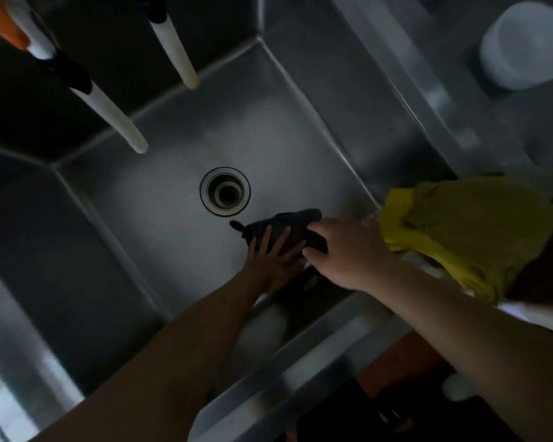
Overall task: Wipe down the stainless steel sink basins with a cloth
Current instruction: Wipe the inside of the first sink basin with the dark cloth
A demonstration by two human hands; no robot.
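Observation:
A deep stainless steel sink basin (160, 173) fills the view, with a round drain (225, 190) in the middle of its floor. A dark cloth (286, 223) lies on the basin floor just right of and below the drain. My left hand (273, 255) presses flat on the cloth with fingers spread. My right hand (348, 250) reaches in from the right and its fingers grip the cloth's right end. Both hands touch the cloth near the basin's front right corner.
A yellow cloth (466, 231) hangs over the basin's right rim beside my right wrist. Two white spout tubes (176, 49) (109, 116) hang over the basin from the upper left. A white round container (524, 46) stands at the upper right. The steel front rim (300, 371) runs below.

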